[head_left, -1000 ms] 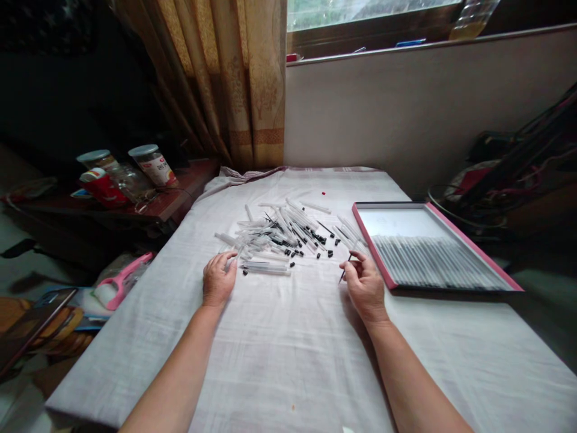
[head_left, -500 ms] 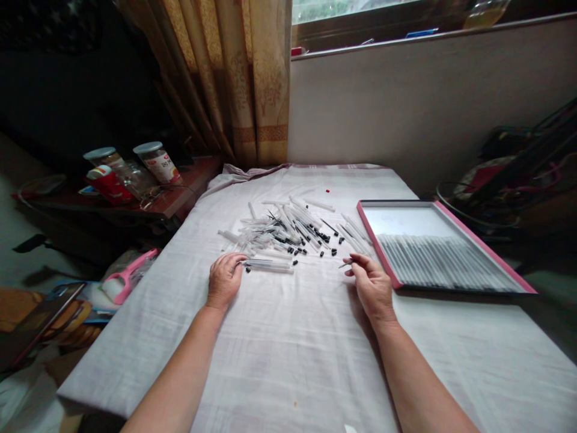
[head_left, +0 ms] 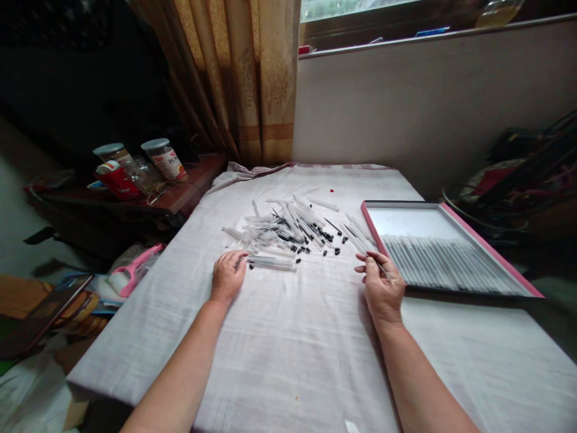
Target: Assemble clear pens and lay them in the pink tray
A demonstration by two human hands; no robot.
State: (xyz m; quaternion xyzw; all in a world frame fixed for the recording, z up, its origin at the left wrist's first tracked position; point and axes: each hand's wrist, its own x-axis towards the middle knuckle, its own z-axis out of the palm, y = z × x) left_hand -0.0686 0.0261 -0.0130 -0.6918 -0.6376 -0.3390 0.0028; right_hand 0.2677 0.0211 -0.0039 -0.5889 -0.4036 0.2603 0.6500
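At the left front of a loose pile, my left hand [head_left: 229,275] is closed around the end of a clear pen barrel [head_left: 273,263]. Its fingertips are partly hidden. Pinched in my right hand [head_left: 383,285], near the box's left edge, is a thin pen refill [head_left: 384,270] that slants back over the fingers. Clear barrels and dark refills [head_left: 274,228] lie heaped between and beyond both hands. Small black pen caps [head_left: 337,251] are scattered at the pile's right side. A shallow pink-edged box [head_left: 408,218] holds a row of clear pens [head_left: 451,264] in its front part.
A pale cloth [head_left: 293,337] covers the table. Far back lies a small red piece [head_left: 332,190]. On a side table to the left stand lidded jars [head_left: 164,159] and a red container [head_left: 118,183]. Pink-handled scissors [head_left: 135,270] lie below the table's left edge.
My right hand has turned, so the refill now points back across the fingers rather than out to the left. My left hand stays at the barrel. The whole view has shifted slightly.
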